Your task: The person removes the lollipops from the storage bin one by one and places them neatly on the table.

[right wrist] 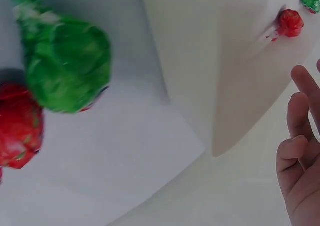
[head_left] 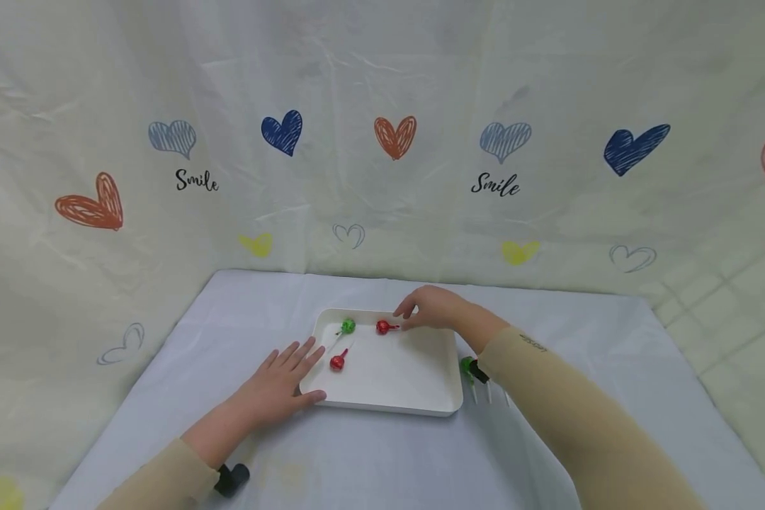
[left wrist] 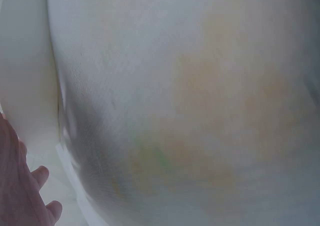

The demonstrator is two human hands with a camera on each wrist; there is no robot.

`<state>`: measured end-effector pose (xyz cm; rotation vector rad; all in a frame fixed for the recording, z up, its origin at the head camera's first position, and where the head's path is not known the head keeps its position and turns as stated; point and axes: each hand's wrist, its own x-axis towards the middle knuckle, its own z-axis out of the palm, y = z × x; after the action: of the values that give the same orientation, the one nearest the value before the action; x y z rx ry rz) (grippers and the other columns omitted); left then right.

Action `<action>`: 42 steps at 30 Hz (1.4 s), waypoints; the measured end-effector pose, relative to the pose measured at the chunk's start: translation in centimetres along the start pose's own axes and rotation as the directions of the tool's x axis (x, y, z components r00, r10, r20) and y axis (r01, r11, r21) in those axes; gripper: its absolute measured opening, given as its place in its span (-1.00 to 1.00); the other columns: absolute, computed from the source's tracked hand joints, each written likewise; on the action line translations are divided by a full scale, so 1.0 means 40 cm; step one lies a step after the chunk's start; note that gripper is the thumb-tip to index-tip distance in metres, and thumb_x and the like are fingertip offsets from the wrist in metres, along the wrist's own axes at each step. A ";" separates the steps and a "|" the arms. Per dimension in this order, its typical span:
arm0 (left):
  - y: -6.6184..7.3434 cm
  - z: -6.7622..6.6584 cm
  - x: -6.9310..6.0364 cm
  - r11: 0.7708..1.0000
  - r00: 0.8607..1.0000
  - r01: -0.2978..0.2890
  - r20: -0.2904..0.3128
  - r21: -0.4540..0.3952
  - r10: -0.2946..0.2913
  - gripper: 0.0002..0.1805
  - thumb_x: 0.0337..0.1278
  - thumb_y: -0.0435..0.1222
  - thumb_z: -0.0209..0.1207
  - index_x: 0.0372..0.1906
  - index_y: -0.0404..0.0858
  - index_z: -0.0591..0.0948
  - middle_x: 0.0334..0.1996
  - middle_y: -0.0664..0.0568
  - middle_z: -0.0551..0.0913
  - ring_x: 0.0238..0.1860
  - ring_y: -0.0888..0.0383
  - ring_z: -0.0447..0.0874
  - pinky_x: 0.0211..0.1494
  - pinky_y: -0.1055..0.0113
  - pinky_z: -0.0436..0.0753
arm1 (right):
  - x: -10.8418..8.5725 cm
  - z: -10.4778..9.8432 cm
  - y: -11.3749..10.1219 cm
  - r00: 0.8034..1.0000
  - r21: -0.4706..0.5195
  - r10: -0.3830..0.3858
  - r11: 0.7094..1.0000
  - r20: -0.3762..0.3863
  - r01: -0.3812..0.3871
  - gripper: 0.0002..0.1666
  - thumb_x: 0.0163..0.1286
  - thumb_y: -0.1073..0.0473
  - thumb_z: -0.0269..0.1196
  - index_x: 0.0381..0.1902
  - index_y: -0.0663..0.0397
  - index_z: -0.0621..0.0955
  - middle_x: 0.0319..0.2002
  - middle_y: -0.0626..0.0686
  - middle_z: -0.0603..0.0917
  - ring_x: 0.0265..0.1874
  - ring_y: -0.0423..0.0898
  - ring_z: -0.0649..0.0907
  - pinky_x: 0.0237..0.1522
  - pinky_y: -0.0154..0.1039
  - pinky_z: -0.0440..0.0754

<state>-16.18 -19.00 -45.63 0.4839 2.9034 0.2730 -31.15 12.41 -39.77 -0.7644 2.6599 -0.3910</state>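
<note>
A white rectangular tray (head_left: 389, 386) lies on the table with three wrapped lollipops in it: a green one (head_left: 348, 326) at the far left, a red one (head_left: 336, 363) nearer, and another red one (head_left: 382, 326) near the far edge. My left hand (head_left: 280, 386) rests at the tray's left edge with fingers spread, holding nothing. My right hand (head_left: 435, 307) reaches over the tray's far side, its fingertips beside the far red lollipop's stick. A gap shows between thumb and fingers. In the right wrist view, several fingers (right wrist: 298, 113) are loosely bent.
Right of the tray, under my right forearm, lie more lollipops, among them a green one (right wrist: 70, 66) and a red one (right wrist: 17, 126). A white cloth (head_left: 370, 460) covers the table. Behind it hangs a pale sheet (head_left: 446, 227) with hearts.
</note>
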 end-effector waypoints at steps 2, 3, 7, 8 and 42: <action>-0.002 0.002 0.000 1.000 1.000 -0.002 -0.001 0.001 0.002 -0.04 0.20 0.34 0.06 0.59 0.06 0.05 0.60 0.08 -0.07 0.57 -0.10 -0.11 0.53 -0.18 -0.06 | 0.010 0.001 -0.014 1.000 0.006 0.001 1.000 0.011 -0.001 -0.66 0.29 0.01 0.41 0.03 -0.27 0.74 -0.20 -0.22 0.70 -0.08 -0.17 0.59 0.05 -0.16 0.58; -0.003 0.003 0.001 1.000 1.000 -0.003 -0.003 0.002 0.003 -0.04 0.20 0.34 0.06 0.59 0.06 0.05 0.60 0.08 -0.07 0.57 -0.10 -0.11 0.53 -0.18 -0.06 | 0.014 0.002 -0.021 1.000 0.006 0.003 1.000 0.019 -0.003 -0.67 0.29 0.02 0.41 0.03 -0.26 0.74 -0.21 -0.22 0.69 -0.10 -0.17 0.59 0.03 -0.18 0.59; -0.006 0.008 0.001 1.000 1.000 -0.009 -0.010 0.006 0.009 -0.04 0.20 0.34 0.06 0.59 0.06 0.05 0.60 0.07 -0.07 0.57 -0.10 -0.10 0.53 -0.18 -0.06 | 0.031 0.006 -0.046 0.999 -0.008 0.008 1.000 0.051 -0.008 -0.69 0.32 0.04 0.39 0.03 -0.25 0.75 -0.22 -0.20 0.68 -0.15 -0.16 0.58 -0.07 -0.23 0.61; -0.006 0.009 0.001 1.000 1.000 -0.010 -0.013 0.007 0.010 -0.04 0.20 0.34 0.06 0.59 0.06 0.05 0.60 0.07 -0.07 0.57 -0.10 -0.10 0.53 -0.18 -0.06 | 0.035 0.007 -0.051 0.998 -0.010 0.015 1.000 0.056 -0.014 -0.69 0.32 0.04 0.39 0.02 -0.25 0.75 -0.23 -0.20 0.67 -0.16 -0.16 0.58 -0.09 -0.25 0.61; -0.008 0.011 0.006 1.000 1.000 -0.010 -0.011 0.029 0.010 -0.03 0.19 0.35 0.05 0.59 0.06 0.05 0.60 0.06 -0.07 0.57 -0.11 -0.12 0.53 -0.18 -0.07 | 0.059 0.053 -0.099 0.986 -0.114 0.046 0.993 0.161 -0.028 -0.71 0.33 0.19 0.37 -0.02 -0.26 0.74 -0.21 -0.15 0.63 -0.15 -0.12 0.56 0.00 -0.21 0.62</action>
<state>-16.41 -19.17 -46.16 0.5037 2.9204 0.2355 -30.37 7.51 -40.90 -0.7444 2.5540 -0.1640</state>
